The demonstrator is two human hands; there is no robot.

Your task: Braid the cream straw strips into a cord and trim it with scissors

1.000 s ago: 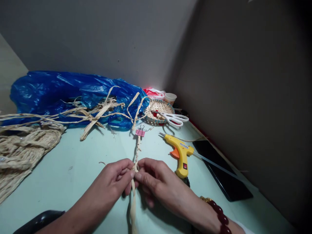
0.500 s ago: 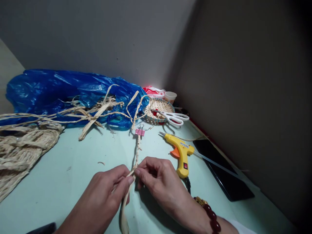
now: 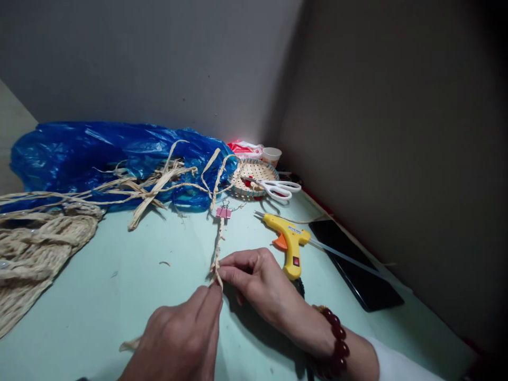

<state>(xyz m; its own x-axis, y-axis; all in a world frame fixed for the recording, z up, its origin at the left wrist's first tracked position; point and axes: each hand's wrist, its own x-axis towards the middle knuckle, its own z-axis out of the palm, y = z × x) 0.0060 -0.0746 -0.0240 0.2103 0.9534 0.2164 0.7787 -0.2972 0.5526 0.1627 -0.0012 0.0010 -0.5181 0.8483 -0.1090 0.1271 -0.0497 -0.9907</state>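
A thin braid of pale dried plant fibre (image 3: 219, 239) runs toward me from a pink binder clip (image 3: 224, 212) at the middle of the table. My right hand (image 3: 257, 283) pinches the braid between thumb and forefinger near its lower end. Just below, my left hand (image 3: 178, 330) is closed, fingertips together on the fibre strands; its fingers are mostly turned away. A loose fibre end (image 3: 130, 344) pokes out to the left from behind the left hand.
A yellow glue gun (image 3: 289, 241) lies right of the braid, beside a black phone-like slab (image 3: 357, 270). White-handled scissors (image 3: 280, 189) rest on a small woven basket (image 3: 257, 172), near a paper cup (image 3: 272, 155). A blue plastic bag (image 3: 99, 143) and woven piece (image 3: 47, 254) lie left.
My left hand has turned over, knuckles up, and moved slightly lower on the strands. The loose strand that hung toward me now points left. My right hand keeps its pinch on the braid.
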